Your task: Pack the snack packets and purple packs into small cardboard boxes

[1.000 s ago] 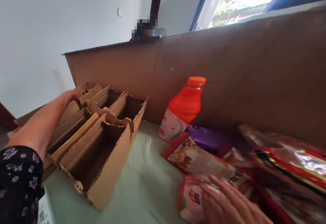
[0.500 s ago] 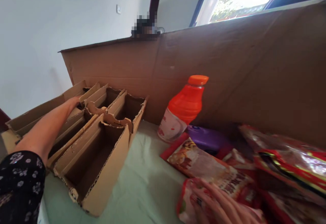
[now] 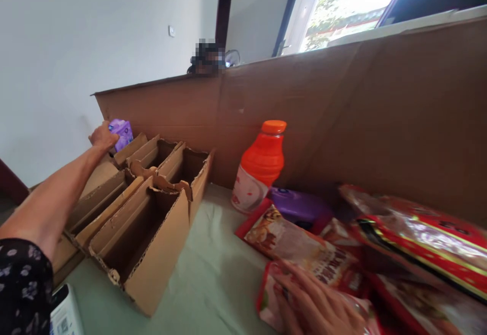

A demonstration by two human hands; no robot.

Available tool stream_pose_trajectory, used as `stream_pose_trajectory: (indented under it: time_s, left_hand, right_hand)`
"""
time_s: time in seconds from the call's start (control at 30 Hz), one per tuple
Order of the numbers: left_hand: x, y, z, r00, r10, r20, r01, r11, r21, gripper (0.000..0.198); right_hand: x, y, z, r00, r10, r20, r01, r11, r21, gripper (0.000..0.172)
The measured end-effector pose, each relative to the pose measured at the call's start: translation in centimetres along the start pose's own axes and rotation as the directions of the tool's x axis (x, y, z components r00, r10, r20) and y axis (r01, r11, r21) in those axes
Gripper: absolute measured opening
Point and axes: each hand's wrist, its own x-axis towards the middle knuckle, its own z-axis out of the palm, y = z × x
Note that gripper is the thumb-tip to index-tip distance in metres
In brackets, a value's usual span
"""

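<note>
At the far left, my left hand (image 3: pixel 102 136) is closed around a purple packet (image 3: pixel 122 134), lifted above the back end of a cardboard divider box (image 3: pixel 162 259). The box has several long compartments, and those whose insides show hold nothing that I can see. My right hand (image 3: pixel 317 299) lies palm down with outstretched fingers on a red and pink food packet (image 3: pixel 268 294) at the lower right. Just behind that packet is a red and brown snack packet (image 3: pixel 292 241).
An orange-capped bottle (image 3: pixel 261 167) stands on the green cloth (image 3: pixel 213 264), beside a purple package (image 3: pixel 300 205). Shiny red bags (image 3: pixel 429 238) are piled at right. A tall cardboard wall (image 3: pixel 304 101) runs behind; a person's head (image 3: pixel 207 58) shows above it. A white object (image 3: pixel 66 314) lies at lower left.
My left hand has come up from inside the box's back left compartment, and the purple packet now shows in it. My right hand stays on the food packet. The view has tilted slightly.
</note>
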Motion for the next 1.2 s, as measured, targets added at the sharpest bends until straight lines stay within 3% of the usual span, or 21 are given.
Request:
stream_pose_trajectory:
  time_s: [0.13,0.27,0.33,0.4,0.47,0.53,0.57,0.63,0.77,0.87,0.93,1.03,1.1,1.2]
  left_hand:
    - [-1.5,2.4,-5.0,0.992,0.015,-0.126,-0.035,0.987,-0.157,0.055]
    - [-5.5,6.4,-8.4,0.998,0.063,-0.020,-0.066,0.916,-0.395,0.081]
    - [-9.0,8.6,-9.1,0.984,0.153,0.093,-0.086,0.860,-0.503,0.079]
    - [-13.7,10.7,-9.5,0.939,0.256,0.228,-0.065,0.786,-0.614,0.070]
    - [-19.3,12.5,-9.4,0.871,0.342,0.352,-0.013,0.734,-0.679,0.067]
    - [-24.9,13.8,-8.4,0.725,0.426,0.540,0.072,0.733,-0.676,0.071]
    - [-27.4,14.2,-7.6,0.648,0.449,0.615,0.124,0.735,-0.667,0.075]
    - [-31.9,14.3,-5.6,0.534,0.453,0.714,0.227,0.737,-0.637,0.081]
    - [-38.9,12.3,-1.1,0.375,0.449,0.811,0.380,0.723,-0.576,0.078]
    - [-42.8,10.6,1.1,0.304,0.452,0.838,0.410,0.732,-0.544,0.074]
    - [-44.4,10.2,1.9,0.322,0.434,0.842,0.396,0.746,-0.536,0.077]
    - [-45.2,10.9,2.2,0.407,0.444,0.798,0.349,0.731,-0.586,0.081]
    - [-44.9,11.8,2.2,0.479,0.486,0.731,0.287,0.700,-0.654,0.080]
    - [-44.3,13.2,2.7,0.633,0.568,0.526,0.102,0.613,-0.783,0.075]
  right_hand:
    - [0.2,-0.8,0.7,0.991,0.131,0.009,-0.132,0.989,0.074,0.022]
    - [2.5,-2.5,-0.9,0.927,0.364,0.092,-0.374,0.875,0.306,0.020]
    - [4.4,-3.6,-2.7,0.851,0.484,0.206,-0.516,0.691,0.507,0.025]
    - [6.4,-4.8,-5.0,0.742,0.574,0.346,-0.611,0.368,0.701,0.039]
    - [8.0,-6.3,-7.7,0.671,0.558,0.489,-0.581,-0.014,0.814,0.058]
    - [8.6,-7.6,-10.5,0.659,0.503,0.559,-0.484,-0.286,0.827,0.073]
    - [8.4,-8.1,-11.7,0.650,0.500,0.572,-0.445,-0.360,0.820,0.077]
    - [7.2,-8.5,-13.5,0.578,0.541,0.611,-0.438,-0.426,0.792,0.077]
    - [2.1,-8.3,-15.2,0.327,0.572,0.752,-0.569,-0.516,0.640,0.068]
    - [-2.3,-8.1,-16.4,0.215,0.560,0.800,-0.614,-0.560,0.556,0.064]
    - [-4.4,-8.0,-17.5,0.158,0.573,0.805,-0.633,-0.567,0.527,0.063]
    - [-5.1,-6.9,-18.7,0.116,0.648,0.752,-0.652,-0.522,0.550,0.062]
    - [-3.9,-5.4,-18.5,0.143,0.727,0.671,-0.682,-0.419,0.600,0.061]
    - [-0.6,-2.1,-16.9,0.244,0.803,0.544,-0.737,-0.211,0.642,0.062]
